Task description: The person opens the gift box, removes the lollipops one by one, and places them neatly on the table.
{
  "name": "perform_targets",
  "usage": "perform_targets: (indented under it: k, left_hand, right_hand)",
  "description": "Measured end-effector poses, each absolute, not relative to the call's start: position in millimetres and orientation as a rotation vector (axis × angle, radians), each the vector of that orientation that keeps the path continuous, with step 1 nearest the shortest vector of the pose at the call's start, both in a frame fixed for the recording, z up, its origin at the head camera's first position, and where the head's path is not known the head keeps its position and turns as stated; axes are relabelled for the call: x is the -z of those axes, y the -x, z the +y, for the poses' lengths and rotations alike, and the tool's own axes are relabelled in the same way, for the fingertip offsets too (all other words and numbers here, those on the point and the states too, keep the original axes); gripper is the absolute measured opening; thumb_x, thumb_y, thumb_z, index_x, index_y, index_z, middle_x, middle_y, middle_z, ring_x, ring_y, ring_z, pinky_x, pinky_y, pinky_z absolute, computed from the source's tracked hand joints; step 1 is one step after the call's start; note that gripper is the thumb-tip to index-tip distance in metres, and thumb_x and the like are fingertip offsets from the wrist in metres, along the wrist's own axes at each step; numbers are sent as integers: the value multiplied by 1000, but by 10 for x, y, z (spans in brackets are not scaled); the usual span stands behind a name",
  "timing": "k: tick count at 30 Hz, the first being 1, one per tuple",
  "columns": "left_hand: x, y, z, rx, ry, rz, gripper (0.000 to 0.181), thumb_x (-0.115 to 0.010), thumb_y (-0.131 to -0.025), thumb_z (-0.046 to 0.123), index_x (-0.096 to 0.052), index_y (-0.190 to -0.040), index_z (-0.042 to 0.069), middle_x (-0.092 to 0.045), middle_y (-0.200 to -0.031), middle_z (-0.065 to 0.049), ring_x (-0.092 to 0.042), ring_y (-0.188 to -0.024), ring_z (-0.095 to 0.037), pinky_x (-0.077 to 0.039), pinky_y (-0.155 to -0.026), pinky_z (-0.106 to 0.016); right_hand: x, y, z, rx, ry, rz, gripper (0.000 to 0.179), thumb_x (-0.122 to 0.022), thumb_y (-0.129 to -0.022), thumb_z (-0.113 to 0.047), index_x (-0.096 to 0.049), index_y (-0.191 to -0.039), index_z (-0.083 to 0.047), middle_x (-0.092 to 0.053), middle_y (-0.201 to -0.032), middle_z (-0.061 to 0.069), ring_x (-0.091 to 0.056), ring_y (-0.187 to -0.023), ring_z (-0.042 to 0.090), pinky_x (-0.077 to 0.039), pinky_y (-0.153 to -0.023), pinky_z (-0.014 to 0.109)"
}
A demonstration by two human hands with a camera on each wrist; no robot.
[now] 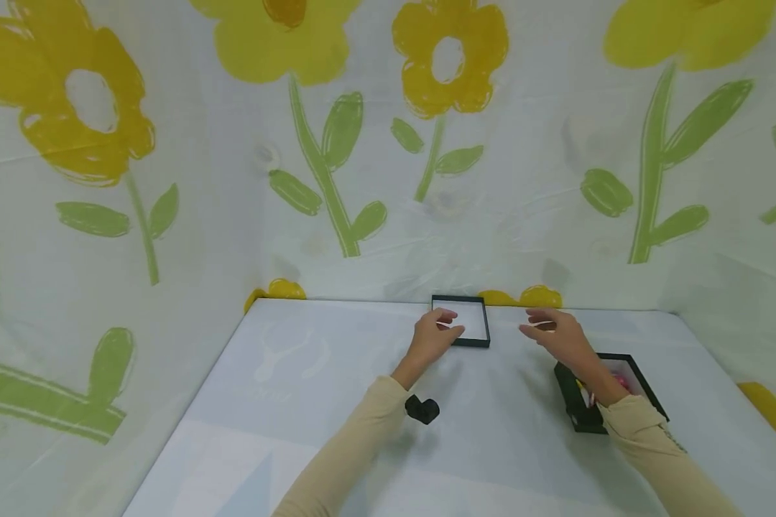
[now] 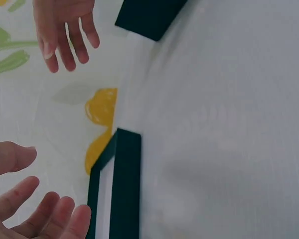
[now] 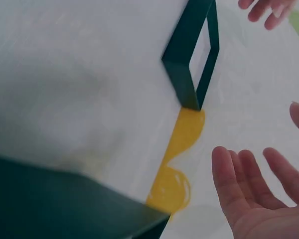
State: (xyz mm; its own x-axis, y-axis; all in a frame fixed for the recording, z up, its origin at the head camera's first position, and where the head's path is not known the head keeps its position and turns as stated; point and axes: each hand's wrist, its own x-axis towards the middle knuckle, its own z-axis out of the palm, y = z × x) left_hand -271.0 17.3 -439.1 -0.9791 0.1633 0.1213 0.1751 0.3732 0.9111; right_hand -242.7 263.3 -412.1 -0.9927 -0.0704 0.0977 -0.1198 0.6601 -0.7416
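My left hand (image 1: 430, 336) hovers near the front left corner of a shallow dark-green box lid (image 1: 470, 343) with a white inside, its fingers loosely bent and nothing between them. Over toward the right, my right hand (image 1: 559, 337) is held up with relaxed, parted fingers, holding nothing. Beneath that forearm stands a deeper dark-green box (image 1: 572, 402) with pink and yellow items (image 1: 621, 380) inside, partly hidden by the wrist. In the left wrist view, the lid (image 2: 127, 184) lies just beyond the left fingertips.
A small black object (image 1: 422, 409), shaped like a heart, lies on the white table (image 1: 284, 388) beside the left forearm. Behind the table's back edge hangs a white curtain (image 1: 530, 215) printed with yellow flowers, which also runs along both sides.
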Motion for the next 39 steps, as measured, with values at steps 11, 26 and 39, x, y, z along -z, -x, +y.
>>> perform_targets:
  k: [11, 26, 39]
  left_hand:
    - [4249, 2491, 394, 1811, 523, -2602, 28, -68, -87, 20, -65, -113, 9, -64, -108, -5, -58, -90, -11, -50, -73, -22]
    - [4147, 2192, 793, 1834, 734, -2626, 24, -69, -87, 22, -66, -111, 16, -62, -101, 14, -55, -90, 0, -48, -70, -16]
    - [4233, 2069, 1017, 1808, 811, -2637, 22, -69, -86, 18, -67, -108, 14, -63, -100, 14, -57, -90, 1, -47, -69, -14]
  right_hand:
    - [4036, 2140, 3101, -1049, -262, -2843, 64, -60, -91, -40, -44, -134, 5, -46, -131, 29, -42, -119, 44, -39, -93, 60]
    - [4383, 1800, 3746, -839, -346, -3069, 101, -74, -80, -36, -12, -147, 6, -13, -145, 38, -20, -126, 59, -25, -85, 77]
    - [4668, 1690, 3908, -962, -137, -3084, 107, -67, -85, -41, 8, -147, 5, 11, -148, 35, -1, -130, 60, -20, -87, 78]
